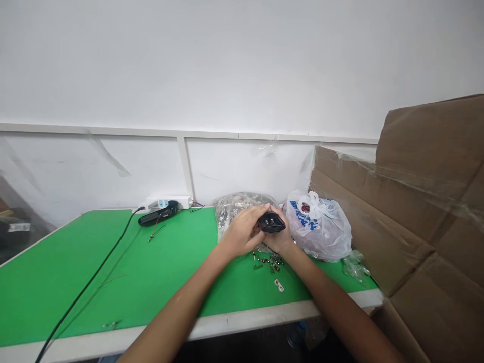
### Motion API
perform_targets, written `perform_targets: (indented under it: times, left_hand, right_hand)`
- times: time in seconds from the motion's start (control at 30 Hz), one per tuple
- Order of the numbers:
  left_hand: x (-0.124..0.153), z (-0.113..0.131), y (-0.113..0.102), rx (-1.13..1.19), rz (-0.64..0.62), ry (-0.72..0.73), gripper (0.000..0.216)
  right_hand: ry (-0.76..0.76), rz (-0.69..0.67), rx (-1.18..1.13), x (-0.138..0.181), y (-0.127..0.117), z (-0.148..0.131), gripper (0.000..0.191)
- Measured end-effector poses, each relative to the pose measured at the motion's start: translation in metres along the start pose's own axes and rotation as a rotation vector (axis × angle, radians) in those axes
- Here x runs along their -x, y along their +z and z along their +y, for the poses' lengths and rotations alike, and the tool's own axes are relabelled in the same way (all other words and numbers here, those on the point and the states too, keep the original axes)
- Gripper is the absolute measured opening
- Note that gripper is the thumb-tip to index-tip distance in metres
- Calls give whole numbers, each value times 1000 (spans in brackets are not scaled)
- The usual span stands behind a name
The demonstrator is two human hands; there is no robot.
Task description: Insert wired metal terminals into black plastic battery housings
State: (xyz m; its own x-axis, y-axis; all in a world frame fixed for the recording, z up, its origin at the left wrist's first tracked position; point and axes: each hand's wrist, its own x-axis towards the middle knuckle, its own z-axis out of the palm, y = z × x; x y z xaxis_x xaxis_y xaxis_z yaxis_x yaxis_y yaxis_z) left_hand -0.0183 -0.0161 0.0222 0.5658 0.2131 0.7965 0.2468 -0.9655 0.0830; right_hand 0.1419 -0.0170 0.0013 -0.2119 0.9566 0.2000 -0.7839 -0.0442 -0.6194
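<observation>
Both my hands hold a black plastic housing (272, 222) above the table, its hollow end facing me with small shiny parts inside. My left hand (241, 231) wraps its left side, with the thumb toward me. Against its right side, my right hand (283, 241) is closed, its fingers partly hidden behind the housing. Below the hands, small metal parts (273, 261) lie scattered on the green table top (181, 272). A small white piece with dark marks (279, 286) lies nearer the front edge. Behind my hands is a clear bag of small parts (229, 209).
A knotted white plastic bag (321, 229) stands at the right, near crumpled clear plastic (355, 266) and a tall cardboard sheet (427, 252). At the back left, a black device (158, 214) lies by a white power strip (170, 201). A black cable (96, 272) crosses the left side.
</observation>
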Motion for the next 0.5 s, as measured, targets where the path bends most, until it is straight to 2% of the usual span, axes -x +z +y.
perform_targets:
  times: [0.2,0.37,0.5]
  left_hand:
    - [2,1,4,73,65,-80,66]
    - [3,3,6,125,162,-214,64]
    - [5,-7,11,279,281,-408,68]
  right_hand:
    - [-83,-14,77,1,5,-21,36]
    - [-222,187,109,-7,2,-36,36]
    - [-304,312,242,-13,-3,-35,41]
